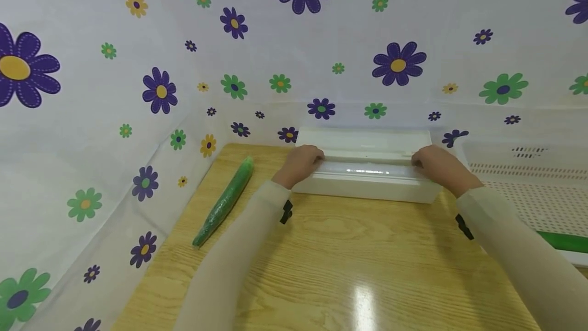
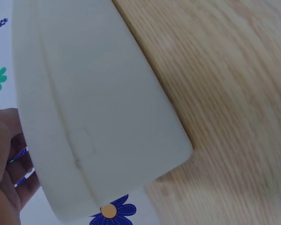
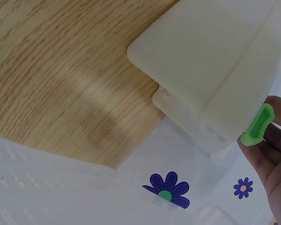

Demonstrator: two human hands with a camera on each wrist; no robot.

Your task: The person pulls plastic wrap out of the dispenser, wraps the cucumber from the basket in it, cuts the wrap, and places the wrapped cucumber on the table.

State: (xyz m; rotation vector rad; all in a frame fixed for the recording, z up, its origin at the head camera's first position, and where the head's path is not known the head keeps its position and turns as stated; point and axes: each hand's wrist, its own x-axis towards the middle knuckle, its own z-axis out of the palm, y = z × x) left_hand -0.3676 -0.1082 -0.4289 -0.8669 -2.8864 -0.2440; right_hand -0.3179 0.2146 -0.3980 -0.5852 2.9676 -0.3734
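A person's two hands meet a long white plastic cling-film dispenser box (image 1: pixel 365 167) lying crosswise at the far edge of a light wood-grain tabletop (image 1: pixel 340 264), its lid tipped back against the flower-printed white cloth backdrop (image 1: pixel 138 65). The box's long axis runs from hand to hand: the left hand (image 1: pixel 300 162) sits at its left end and the right hand (image 1: pixel 436 163) at its right end, each directly ahead of its own forearm, so neither is nearer than the other. Both hands have fingers curled over the top edge where a shiny strip of clear film (image 1: pixel 367 170) shows along the open slot; how firmly they pinch the film itself cannot be told from the head view.

In the left wrist view the palm lies behind the box's rounded end (image 2: pixel 107 117), fingers wrapped out of sight. In the right wrist view the fingertips (image 3: pixel 271 150) rest at a small bright green plastic slider tab (image 3: pixel 258 125) on the box's end.

Out beyond the left hand, a long cucumber wrapped in clear film (image 1: pixel 225 201) lies on the wood, pointing away from the person. Beyond the right forearm stands a white perforated plastic basket (image 1: pixel 528 188) with another green cucumber (image 1: pixel 565 241) inside.
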